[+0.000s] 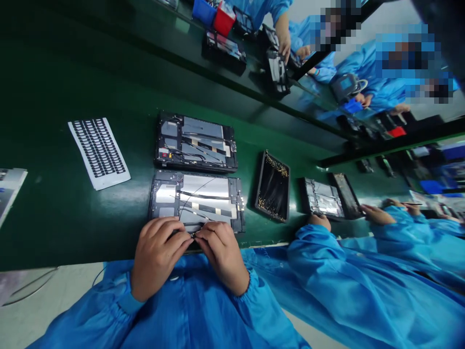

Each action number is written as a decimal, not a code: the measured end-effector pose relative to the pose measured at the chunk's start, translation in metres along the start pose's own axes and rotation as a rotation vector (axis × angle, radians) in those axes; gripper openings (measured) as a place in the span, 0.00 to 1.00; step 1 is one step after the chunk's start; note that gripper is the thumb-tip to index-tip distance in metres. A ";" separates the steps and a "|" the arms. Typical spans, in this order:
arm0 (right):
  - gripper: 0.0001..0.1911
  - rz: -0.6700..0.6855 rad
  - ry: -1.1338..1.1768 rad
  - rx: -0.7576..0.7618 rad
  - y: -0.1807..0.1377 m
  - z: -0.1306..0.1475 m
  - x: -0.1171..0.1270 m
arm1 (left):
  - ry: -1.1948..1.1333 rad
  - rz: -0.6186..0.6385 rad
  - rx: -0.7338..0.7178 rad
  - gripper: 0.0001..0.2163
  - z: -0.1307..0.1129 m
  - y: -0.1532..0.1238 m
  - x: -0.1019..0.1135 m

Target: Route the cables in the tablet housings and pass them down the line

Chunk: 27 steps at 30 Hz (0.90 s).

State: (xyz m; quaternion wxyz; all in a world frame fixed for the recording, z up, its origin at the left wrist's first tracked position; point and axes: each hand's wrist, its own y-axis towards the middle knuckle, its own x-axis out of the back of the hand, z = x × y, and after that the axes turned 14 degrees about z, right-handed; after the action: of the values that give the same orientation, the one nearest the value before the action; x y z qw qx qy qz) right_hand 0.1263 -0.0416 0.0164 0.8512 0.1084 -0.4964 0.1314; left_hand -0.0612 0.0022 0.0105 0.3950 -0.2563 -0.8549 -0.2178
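Note:
An opened tablet chassis with silver plates and thin black cables lies on the green belt right before me. My left hand and my right hand rest on its near edge, fingertips pinched together around a tiny part I cannot make out. A second open chassis lies just behind the first.
A white sheet of small black stickers lies at the left. A black tray of small gold parts stands to the right. A co-worker in a blue gown handles another chassis. More workers and bins sit across the belt.

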 end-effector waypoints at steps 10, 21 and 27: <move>0.04 -0.008 0.029 -0.009 0.000 0.002 0.001 | -0.001 0.042 -0.018 0.04 0.004 0.000 0.002; 0.06 0.001 0.063 -0.033 -0.003 0.004 -0.002 | 0.017 -0.004 -0.023 0.04 0.002 -0.001 0.000; 0.06 -0.018 0.043 -0.052 -0.004 0.006 -0.003 | 0.031 -0.010 -0.027 0.04 0.002 -0.001 -0.001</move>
State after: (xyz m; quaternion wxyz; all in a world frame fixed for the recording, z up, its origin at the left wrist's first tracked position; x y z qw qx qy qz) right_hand 0.1213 -0.0476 0.0162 0.8654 0.0877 -0.4801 0.1132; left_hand -0.0620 0.0026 0.0085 0.4035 -0.2541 -0.8469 -0.2353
